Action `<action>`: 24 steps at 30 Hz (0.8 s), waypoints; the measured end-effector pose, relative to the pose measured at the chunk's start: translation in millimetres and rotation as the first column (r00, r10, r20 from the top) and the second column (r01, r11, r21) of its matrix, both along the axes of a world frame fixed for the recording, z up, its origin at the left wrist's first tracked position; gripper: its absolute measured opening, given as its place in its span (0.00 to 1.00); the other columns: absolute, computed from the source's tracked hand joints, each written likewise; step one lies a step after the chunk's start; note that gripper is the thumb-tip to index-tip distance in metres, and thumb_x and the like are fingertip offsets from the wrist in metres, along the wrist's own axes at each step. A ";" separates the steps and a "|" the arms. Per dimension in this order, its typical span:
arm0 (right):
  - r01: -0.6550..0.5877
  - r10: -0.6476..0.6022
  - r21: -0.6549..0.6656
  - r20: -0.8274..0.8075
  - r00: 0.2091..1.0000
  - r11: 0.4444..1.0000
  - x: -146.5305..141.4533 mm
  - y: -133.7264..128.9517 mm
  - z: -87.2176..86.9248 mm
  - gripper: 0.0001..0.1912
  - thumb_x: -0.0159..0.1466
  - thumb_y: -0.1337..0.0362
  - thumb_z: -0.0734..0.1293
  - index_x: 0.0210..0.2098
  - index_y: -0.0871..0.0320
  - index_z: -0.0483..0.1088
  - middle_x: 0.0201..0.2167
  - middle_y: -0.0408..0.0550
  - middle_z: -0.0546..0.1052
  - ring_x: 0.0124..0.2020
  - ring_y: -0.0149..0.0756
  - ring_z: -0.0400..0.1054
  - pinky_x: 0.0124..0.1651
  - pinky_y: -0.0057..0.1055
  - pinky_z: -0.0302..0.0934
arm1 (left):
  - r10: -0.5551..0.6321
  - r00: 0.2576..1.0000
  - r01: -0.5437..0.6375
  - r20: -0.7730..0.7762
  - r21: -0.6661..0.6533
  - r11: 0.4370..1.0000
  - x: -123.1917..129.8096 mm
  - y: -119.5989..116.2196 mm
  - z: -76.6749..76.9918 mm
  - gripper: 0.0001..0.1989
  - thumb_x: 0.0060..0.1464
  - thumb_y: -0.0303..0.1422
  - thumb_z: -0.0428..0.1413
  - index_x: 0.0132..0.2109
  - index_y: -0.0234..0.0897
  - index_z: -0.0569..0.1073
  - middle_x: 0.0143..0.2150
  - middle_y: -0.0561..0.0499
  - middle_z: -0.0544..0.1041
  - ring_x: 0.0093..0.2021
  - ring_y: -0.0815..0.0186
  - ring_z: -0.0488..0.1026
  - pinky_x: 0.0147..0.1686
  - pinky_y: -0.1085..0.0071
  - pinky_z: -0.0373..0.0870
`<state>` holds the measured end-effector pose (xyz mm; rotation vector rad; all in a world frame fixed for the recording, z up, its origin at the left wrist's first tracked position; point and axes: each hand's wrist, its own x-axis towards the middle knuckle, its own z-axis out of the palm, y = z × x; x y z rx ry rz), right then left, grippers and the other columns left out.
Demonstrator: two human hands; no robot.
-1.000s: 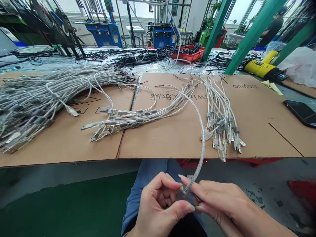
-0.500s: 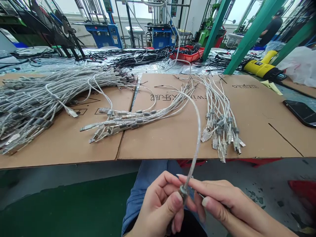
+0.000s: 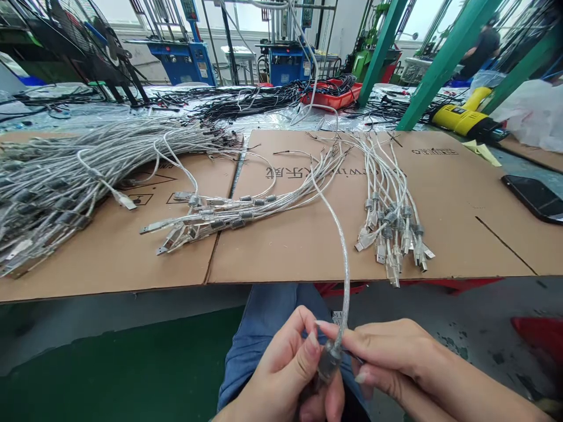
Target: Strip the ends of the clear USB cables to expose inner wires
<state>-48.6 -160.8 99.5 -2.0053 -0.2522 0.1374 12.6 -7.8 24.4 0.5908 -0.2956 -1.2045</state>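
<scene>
My left hand (image 3: 292, 369) is closed around a clear-jacketed USB cable (image 3: 344, 275) at its grey ferrite core (image 3: 329, 362), over my lap. From the core the cable rises across the cardboard edge and curves back onto the board. My right hand (image 3: 391, 357) is closed beside it, the forefinger touching the cable just above the core. A thin dark tool (image 3: 353, 355) shows between its fingers, mostly hidden. Ahead lies a small bundle of cables (image 3: 246, 214) with plugs toward the left. Another bunch (image 3: 391, 217) hangs its plugs over the board's front edge.
A large heap of similar cables (image 3: 79, 176) covers the left of the cardboard (image 3: 281, 258). At the right lie a phone (image 3: 534, 198) and a yellow heat gun (image 3: 461, 122). Behind are black cables (image 3: 250, 101), a red tray (image 3: 332, 99) and green posts (image 3: 448, 64).
The grey core now shows more between my hands, sitting a little lower. The cable's upper curve has dropped and shifted left. My left fingers have shifted their hold around the core.
</scene>
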 end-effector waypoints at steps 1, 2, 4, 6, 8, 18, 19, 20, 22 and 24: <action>-0.003 0.003 0.015 -0.013 1.000 1.000 0.5 0.4 0.0 0.14 0.63 0.74 0.60 0.33 0.55 0.76 0.31 0.43 0.81 0.30 0.33 0.74 0.38 0.21 0.67 | -0.004 1.000 0.004 -0.005 -0.006 1.000 -0.1 0.0 -0.1 0.10 0.62 0.39 0.39 0.33 0.41 0.54 0.16 0.61 0.67 0.11 0.82 0.45 0.11 0.90 0.46; -0.011 0.011 0.028 -0.022 1.000 1.000 1.1 0.8 0.0 0.14 0.63 0.74 0.60 0.33 0.56 0.77 0.31 0.44 0.81 0.30 0.33 0.75 0.38 0.21 0.67 | -0.006 1.000 0.006 -0.009 -0.010 1.000 -0.5 0.0 -0.5 0.10 0.62 0.39 0.39 0.33 0.42 0.54 0.16 0.61 0.67 0.11 0.82 0.45 0.11 0.90 0.46; -0.019 0.020 0.033 -0.015 1.000 0.999 2.2 1.0 0.2 0.15 0.63 0.75 0.59 0.33 0.57 0.77 0.31 0.45 0.81 0.30 0.32 0.75 0.37 0.20 0.66 | -0.010 1.000 0.010 -0.017 -0.014 1.000 -2.0 0.0 -1.4 0.10 0.62 0.39 0.39 0.33 0.42 0.53 0.17 0.61 0.67 0.11 0.82 0.45 0.11 0.90 0.46; -0.010 0.010 0.006 0.015 1.000 1.000 2.3 0.5 0.4 0.15 0.63 0.75 0.59 0.34 0.57 0.77 0.30 0.45 0.81 0.28 0.32 0.74 0.36 0.20 0.67 | -0.010 1.000 0.010 -0.023 -0.010 1.000 -3.8 0.0 -2.2 0.10 0.62 0.40 0.40 0.34 0.42 0.53 0.17 0.61 0.68 0.11 0.82 0.45 0.11 0.89 0.47; 0.007 -0.007 -0.017 0.031 0.999 1.000 0.7 -0.5 0.0 0.15 0.62 0.75 0.59 0.34 0.56 0.77 0.29 0.45 0.80 0.29 0.32 0.74 0.37 0.20 0.67 | -0.008 1.000 0.007 -0.030 -0.009 1.000 -4.9 0.1 -2.6 0.10 0.61 0.40 0.41 0.34 0.42 0.53 0.17 0.61 0.68 0.11 0.82 0.45 0.11 0.89 0.46; 0.456 -0.376 0.417 -0.262 0.889 0.786 -10.3 -1.5 -27.6 0.18 0.61 0.58 0.67 0.50 0.51 0.72 0.23 0.41 0.70 0.23 0.28 0.61 0.27 0.23 0.60 | -0.026 0.992 0.029 0.125 -0.022 0.999 -1.1 0.5 -8.7 0.12 0.56 0.44 0.48 0.36 0.44 0.54 0.18 0.62 0.67 0.11 0.82 0.48 0.13 0.88 0.46; 0.508 -0.423 0.473 -0.281 0.862 0.720 -4.2 -4.2 -29.7 0.18 0.60 0.57 0.69 0.50 0.52 0.72 0.23 0.41 0.70 0.20 0.26 0.57 0.23 0.22 0.56 | -0.067 0.974 0.055 0.216 0.062 0.997 0.8 2.3 -8.4 0.13 0.54 0.44 0.51 0.37 0.43 0.56 0.19 0.61 0.68 0.13 0.81 0.51 0.14 0.87 0.47; 0.534 -0.450 0.509 -0.289 0.845 0.675 3.5 -7.9 -30.8 0.18 0.59 0.56 0.69 0.49 0.52 0.73 0.24 0.41 0.70 0.18 0.23 0.53 0.20 0.22 0.50 | -0.122 0.937 0.075 0.327 0.155 0.985 3.4 4.9 -8.0 0.14 0.52 0.44 0.54 0.39 0.43 0.59 0.20 0.60 0.69 0.15 0.80 0.54 0.16 0.86 0.49; 0.565 -0.503 0.543 -0.277 0.819 0.621 21.4 -18.0 -29.6 0.17 0.61 0.57 0.67 0.49 0.53 0.72 0.24 0.40 0.70 0.15 0.20 0.42 0.17 0.23 0.41 | -0.253 0.791 0.083 0.557 0.312 0.946 10.1 12.5 -7.9 0.13 0.48 0.41 0.58 0.39 0.42 0.68 0.23 0.56 0.72 0.20 0.76 0.62 0.20 0.82 0.56; 0.585 -0.563 0.552 -0.234 0.793 0.594 37.5 -28.5 -25.0 0.18 0.62 0.58 0.66 0.51 0.55 0.69 0.24 0.39 0.67 0.15 0.20 0.37 0.18 0.24 0.40 | -0.287 0.629 0.031 0.723 0.346 0.938 18.3 21.9 -10.0 0.09 0.46 0.40 0.60 0.35 0.44 0.75 0.25 0.54 0.75 0.24 0.71 0.67 0.25 0.80 0.61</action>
